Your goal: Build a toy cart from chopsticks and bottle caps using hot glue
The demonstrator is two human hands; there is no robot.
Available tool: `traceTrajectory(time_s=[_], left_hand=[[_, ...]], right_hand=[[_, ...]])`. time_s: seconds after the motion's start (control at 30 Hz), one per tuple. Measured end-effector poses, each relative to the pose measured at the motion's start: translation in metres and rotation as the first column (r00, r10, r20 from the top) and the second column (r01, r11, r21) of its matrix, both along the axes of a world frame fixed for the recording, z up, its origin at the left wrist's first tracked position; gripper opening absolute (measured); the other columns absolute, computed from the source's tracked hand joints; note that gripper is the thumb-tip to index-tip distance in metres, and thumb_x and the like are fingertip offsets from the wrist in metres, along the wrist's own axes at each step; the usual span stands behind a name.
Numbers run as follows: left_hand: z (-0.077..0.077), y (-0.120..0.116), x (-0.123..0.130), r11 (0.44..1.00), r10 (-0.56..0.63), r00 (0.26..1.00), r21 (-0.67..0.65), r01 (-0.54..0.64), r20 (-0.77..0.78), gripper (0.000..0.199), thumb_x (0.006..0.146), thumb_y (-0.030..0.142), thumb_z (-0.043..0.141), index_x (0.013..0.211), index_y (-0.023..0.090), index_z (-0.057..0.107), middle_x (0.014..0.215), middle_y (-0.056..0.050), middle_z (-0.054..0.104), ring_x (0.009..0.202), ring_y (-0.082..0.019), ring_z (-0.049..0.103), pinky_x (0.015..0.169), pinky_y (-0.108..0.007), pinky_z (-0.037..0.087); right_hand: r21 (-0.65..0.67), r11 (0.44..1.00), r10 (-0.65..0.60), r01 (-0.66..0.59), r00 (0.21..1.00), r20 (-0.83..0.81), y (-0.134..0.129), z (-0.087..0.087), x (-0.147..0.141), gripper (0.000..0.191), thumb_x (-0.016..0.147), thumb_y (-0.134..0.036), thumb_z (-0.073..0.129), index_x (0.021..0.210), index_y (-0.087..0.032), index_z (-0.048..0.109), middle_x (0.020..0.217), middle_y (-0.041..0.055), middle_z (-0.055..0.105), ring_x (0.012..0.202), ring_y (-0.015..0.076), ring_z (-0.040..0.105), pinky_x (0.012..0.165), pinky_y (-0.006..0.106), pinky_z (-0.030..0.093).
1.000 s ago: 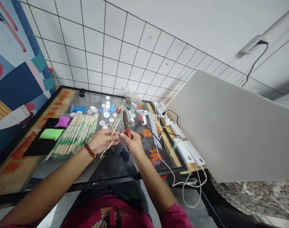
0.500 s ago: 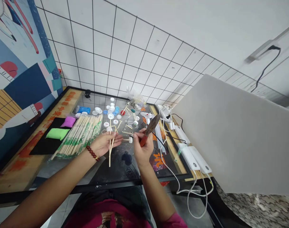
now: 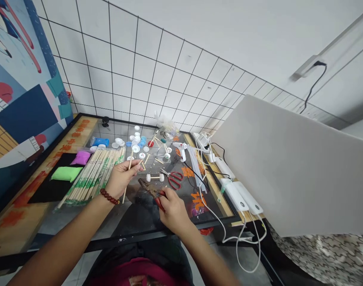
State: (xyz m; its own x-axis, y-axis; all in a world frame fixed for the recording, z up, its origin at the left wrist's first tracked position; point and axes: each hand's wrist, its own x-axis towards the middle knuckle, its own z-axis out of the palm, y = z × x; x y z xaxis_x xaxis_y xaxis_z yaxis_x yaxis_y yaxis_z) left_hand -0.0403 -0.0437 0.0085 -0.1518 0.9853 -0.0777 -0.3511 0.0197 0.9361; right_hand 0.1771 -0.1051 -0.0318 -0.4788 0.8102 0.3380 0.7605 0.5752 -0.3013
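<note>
My left hand (image 3: pixel 120 178) is closed around a wooden chopstick (image 3: pixel 125 194), which slants down past the palm. A second thin stick pokes out by its fingertips. My right hand (image 3: pixel 174 210) grips pliers (image 3: pixel 151 192) by their red handles. The plier jaws point up and left, a little apart from my left hand. Just beyond the pliers lies a short stick with a white round piece on each end (image 3: pixel 155 178). Red-handled scissors (image 3: pixel 175 180) lie to its right. Cut stick pieces (image 3: pixel 147 159) and white and blue bottle caps (image 3: pixel 136 148) are scattered behind.
A plastic-wrapped bundle of chopsticks (image 3: pixel 93 174) lies left, near green (image 3: pixel 66 173) and purple packs (image 3: pixel 80 157) on black cloth. A white glue gun (image 3: pixel 180 151), glue sticks (image 3: pixel 197 167), white cables and power strips (image 3: pixel 235 194) line the right side. A grid rack stands behind.
My left hand has gone from an open palm under the crossed sticks to a closed grip. My right hand has lowered the pliers and turned their jaws leftward. The camera view has shifted slightly.
</note>
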Motion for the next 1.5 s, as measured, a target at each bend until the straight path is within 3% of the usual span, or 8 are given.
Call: traceTrajectory(time_s=[0.13, 0.27, 0.37, 0.5, 0.7, 0.93, 1.23, 1.5], left_hand=[[-0.003, 0.000, -0.001, 0.994, 0.094, 0.982, 0.077, -0.083, -0.161, 0.032, 0.064, 0.036, 0.087, 0.089, 0.019, 0.080, 0.075, -0.004, 0.075, 0.072, -0.018, 0.066, 0.065, -0.026, 0.050], [-0.001, -0.002, -0.002, 0.974, 0.177, 0.945, 0.187, -0.128, -0.274, 0.014, 0.071, 0.030, 0.082, 0.082, 0.022, 0.081, 0.084, -0.004, 0.078, 0.090, -0.022, 0.070, 0.084, -0.031, 0.053], [0.002, -0.005, -0.001, 0.955, 0.236, 0.924, 0.246, -0.164, -0.301, 0.012, 0.071, 0.022, 0.081, 0.083, 0.024, 0.081, 0.090, -0.003, 0.079, 0.091, -0.022, 0.071, 0.087, -0.031, 0.054], [0.004, -0.006, 0.000, 0.937, 0.281, 0.909, 0.292, -0.191, -0.309, 0.012, 0.071, 0.017, 0.080, 0.080, 0.025, 0.081, 0.089, -0.003, 0.078, 0.092, -0.022, 0.070, 0.088, -0.031, 0.054], [0.004, -0.007, 0.001, 0.941, 0.254, 0.909, 0.302, -0.152, -0.332, 0.011, 0.071, 0.015, 0.079, 0.076, 0.025, 0.080, 0.084, -0.003, 0.076, 0.091, -0.021, 0.069, 0.086, -0.031, 0.054], [0.007, -0.009, 0.003, 0.948, 0.237, 0.908, 0.287, -0.139, -0.345, 0.014, 0.073, 0.014, 0.077, 0.076, 0.026, 0.080, 0.086, -0.001, 0.076, 0.091, -0.021, 0.068, 0.088, -0.030, 0.052], [0.000, -0.009, 0.001, 0.904, 0.258, 0.837, 0.426, -0.033, -0.482, 0.009, 0.081, 0.021, 0.072, 0.076, 0.025, 0.079, 0.083, -0.003, 0.076, 0.083, -0.019, 0.067, 0.087, -0.031, 0.052], [-0.007, -0.008, 0.005, 0.890, 0.288, 0.831, 0.454, -0.049, -0.475, 0.009, 0.078, 0.024, 0.072, 0.077, 0.022, 0.080, 0.083, -0.003, 0.079, 0.079, -0.020, 0.072, 0.077, -0.031, 0.056]], right_hand=[[-0.097, 0.995, 0.015, -0.019, 0.999, -0.044, 0.000, 0.004, 0.001, 0.009, 0.090, -0.021, 0.059, 0.092, -0.020, 0.068, 0.110, 0.0136, 0.060, 0.097, 0.0249, 0.059, 0.084, 0.038, 0.053], [-0.249, 0.967, -0.044, -0.054, 0.928, -0.371, 0.000, 0.014, -0.001, 0.011, 0.088, -0.027, 0.065, 0.094, -0.020, 0.069, 0.100, 0.0084, 0.059, 0.092, 0.0212, 0.060, 0.084, 0.034, 0.053], [-0.364, 0.920, -0.081, -0.145, 0.839, -0.539, 0.001, 0.023, -0.007, 0.018, 0.088, -0.031, 0.064, 0.101, -0.020, 0.069, 0.103, 0.0074, 0.060, 0.096, 0.0208, 0.060, 0.089, 0.035, 0.052], [-0.429, 0.869, -0.096, -0.245, 0.767, -0.634, 0.005, 0.029, -0.017, 0.026, 0.087, -0.040, 0.066, 0.103, -0.021, 0.071, 0.110, 0.0077, 0.057, 0.099, 0.0204, 0.060, 0.091, 0.035, 0.051], [-0.423, 0.870, -0.097, -0.253, 0.753, -0.651, 0.009, 0.029, -0.025, 0.031, 0.086, -0.046, 0.067, 0.104, -0.022, 0.071, 0.114, 0.0085, 0.054, 0.106, 0.0227, 0.058, 0.094, 0.037, 0.051], [-0.359, 0.900, -0.035, -0.246, 0.781, -0.623, 0.009, 0.035, -0.022, 0.025, 0.086, -0.039, 0.068, 0.104, -0.022, 0.071, 0.113, 0.0083, 0.056, 0.111, 0.0233, 0.057, 0.101, 0.039, 0.047], [-0.332, 0.922, -0.011, -0.198, 0.845, -0.535, 0.009, 0.037, -0.017, 0.023, 0.086, -0.032, 0.066, 0.105, -0.019, 0.071, 0.114, 0.0092, 0.055, 0.111, 0.0238, 0.057, 0.101, 0.039, 0.047], [-0.368, 0.907, -0.029, -0.205, 0.842, -0.539, 0.007, 0.036, -0.012, 0.021, 0.086, -0.032, 0.066, 0.102, -0.019, 0.070, 0.110, 0.0080, 0.056, 0.106, 0.0225, 0.058, 0.096, 0.037, 0.048]])
